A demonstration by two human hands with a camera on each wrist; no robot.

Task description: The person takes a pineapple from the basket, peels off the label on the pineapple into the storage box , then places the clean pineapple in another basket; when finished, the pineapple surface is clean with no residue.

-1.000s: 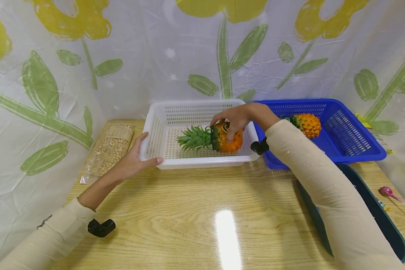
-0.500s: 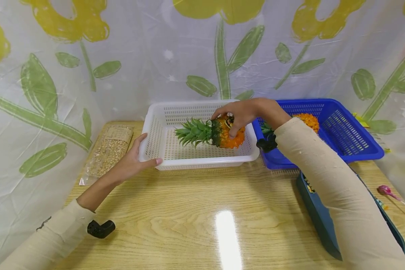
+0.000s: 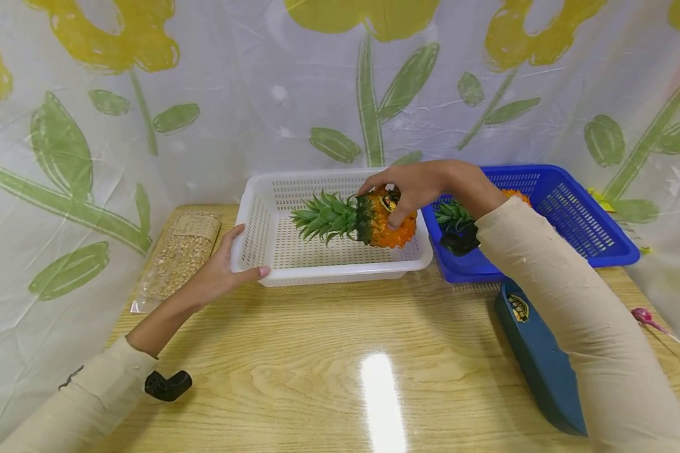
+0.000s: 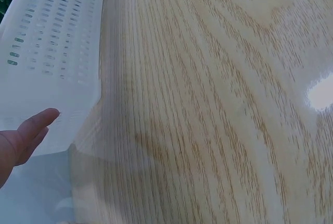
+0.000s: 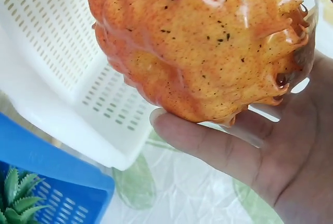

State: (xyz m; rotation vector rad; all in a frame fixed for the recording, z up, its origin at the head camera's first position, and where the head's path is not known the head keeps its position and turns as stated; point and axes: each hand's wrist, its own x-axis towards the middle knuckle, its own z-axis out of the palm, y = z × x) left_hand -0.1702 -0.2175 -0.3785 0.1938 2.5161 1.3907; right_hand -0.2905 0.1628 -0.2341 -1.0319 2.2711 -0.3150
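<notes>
In the head view my right hand [image 3: 419, 184] grips an orange pineapple [image 3: 378, 228] from above, over the white plastic basket [image 3: 340, 274]. Its green leafy crown [image 3: 325, 217] points left, and a dark sticker shows beside the fingers. The right wrist view has the thumb [image 5: 208, 148] against the orange fruit's base, with the other fingers mostly hidden. My left hand [image 3: 221, 275] braces the white basket's front left corner, thumb tip at the front rim. Straight fingers [image 4: 39, 122] touch the basket wall in the left wrist view.
A blue basket [image 3: 609, 251] holds a second pineapple [image 3: 453, 216], partly behind my right arm. In front of it stands a dark teal tray [image 3: 535, 362]. A clear bag of pale kernels [image 3: 181, 255] lies left, a pink lollipop [image 3: 646, 316] far right. A flowered curtain closes off the back.
My right hand has moved slightly up and right, taking the pineapple along. More of the second pineapple's leaves and of the teal tray shows. My left hand stays at the basket corner.
</notes>
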